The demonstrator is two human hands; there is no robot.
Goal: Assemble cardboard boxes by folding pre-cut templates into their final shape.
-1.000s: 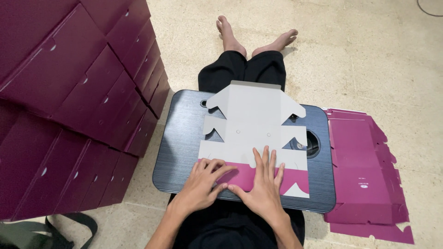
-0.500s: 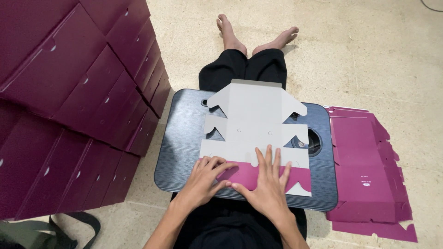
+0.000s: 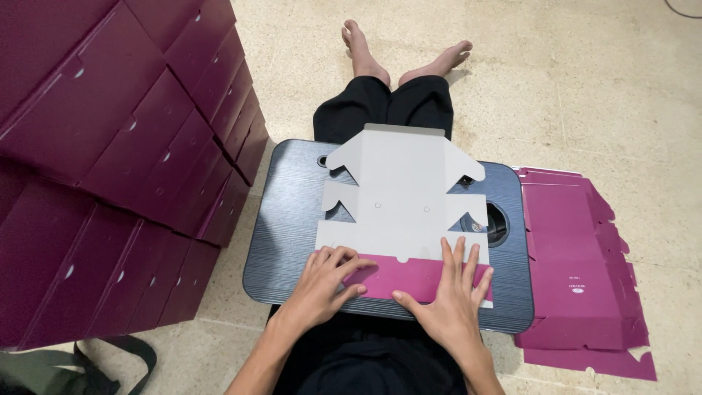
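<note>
While both hands press flat with fingers spread, they hold down the near flap of a flat box blank [image 3: 398,212], folded over so its magenta side faces up. Neither hand grips anything: the left hand [image 3: 324,281] rests on the flap's left end, the right hand [image 3: 446,296] on its right end, and the two lie apart with a strip of magenta flap bare between them. Beyond the fingers the blank spreads away white side up, with notched tabs along both edges. It lies on a dark grey worktop [image 3: 289,219], a lap tray set across the person's legs [image 3: 384,110] in black trousers; bare feet [image 3: 402,55] show further out on the stone floor [image 3: 585,80]. A round hole [image 3: 499,223] in the tray sits just ahead of the right hand, partly covered by the blank. Right of that hand, flat magenta blanks [image 3: 578,271] lie piled on the floor just beside the tray. Left of the left hand, a tall stack of folded magenta boxes [image 3: 117,153] stands close to the tray's edge. A dark strap [image 3: 110,358] lies on the floor at its foot.
</note>
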